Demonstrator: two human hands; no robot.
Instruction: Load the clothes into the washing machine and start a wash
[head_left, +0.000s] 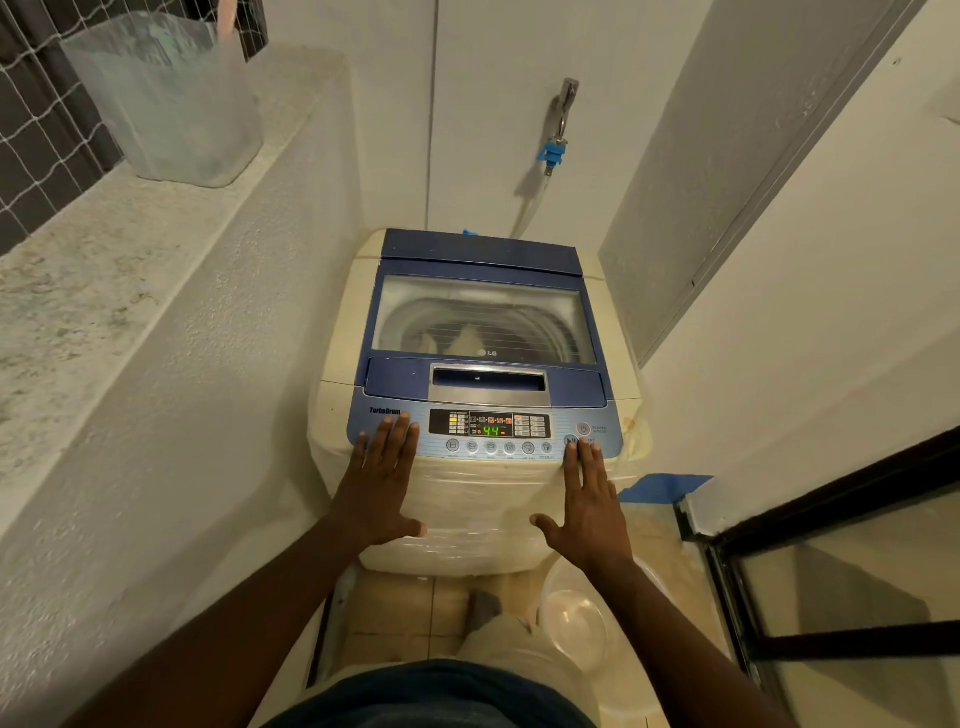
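Observation:
A cream top-loading washing machine (467, 499) with a blue top stands in front of me. Its glass lid (483, 317) is closed, and pale clothes (460, 340) show in the drum through it. The control panel (491, 431) is lit and its green display reads 44. My left hand (382, 478) lies flat with spread fingers on the panel's left end. My right hand (589, 499) is flat too, its index fingertip on the round start button (570, 440) at the panel's right end. Neither hand holds anything.
A stone ledge (104, 270) with a translucent plastic container (171, 98) runs along the left wall. A tap (561, 119) with a blue hose fitting is on the back wall. An empty pale plastic basket (576, 623) sits on the floor by my right leg. A dark-framed glass door (831, 571) is at the right.

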